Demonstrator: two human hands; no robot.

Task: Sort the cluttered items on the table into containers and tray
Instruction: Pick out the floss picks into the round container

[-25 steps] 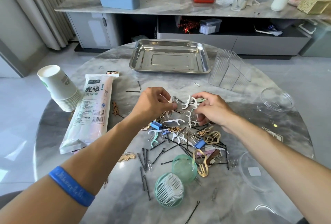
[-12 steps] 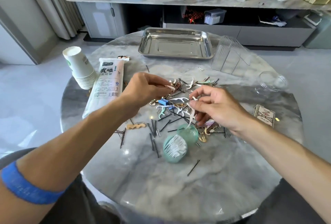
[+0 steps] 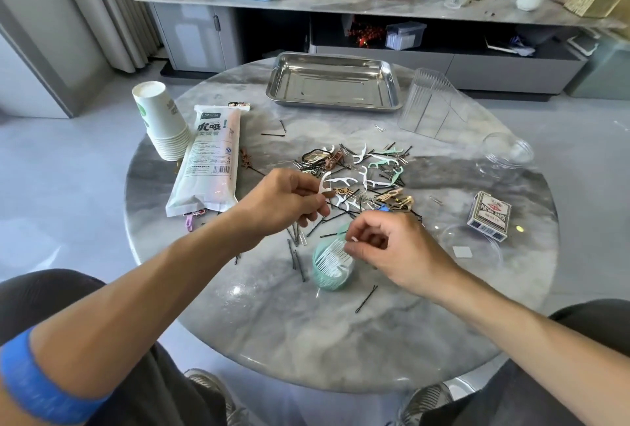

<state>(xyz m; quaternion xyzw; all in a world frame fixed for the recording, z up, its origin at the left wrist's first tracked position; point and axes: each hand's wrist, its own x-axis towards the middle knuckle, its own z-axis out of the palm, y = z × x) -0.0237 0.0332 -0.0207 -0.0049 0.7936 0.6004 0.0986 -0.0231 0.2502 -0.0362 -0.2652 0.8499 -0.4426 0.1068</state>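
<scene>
- Round marble table [image 3: 306, 340] with a steel tray [image 3: 332, 85] at the far edge, sitting empty
- left hand [image 3: 283, 204] pinching a white floss pick [image 3: 335, 183] just above the clutter pile [image 3: 361, 180]
- right hand [image 3: 392, 248] curled over the teal tub [image 3: 332, 267], fingertips pinching something small and white, can't tell what
- paper cups [image 3: 160, 119] and straw packet [image 3: 208, 159] off to the left

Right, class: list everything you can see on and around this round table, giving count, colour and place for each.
Steel tray: one, silver, far side.
Paper cups: one stack, white, far left.
Straw packet: one, white, beside the cups.
Clear plastic divider box: one, right of the tray.
Playing-card box: one, blue-red, right.
Floss picks and hairpins: many, white, mint and black, centre.
Mint round container: one, near centre, floss picks inside.
Left hand: pinches a floss pick.
Right hand: pinches a floss pick over the container.
</scene>
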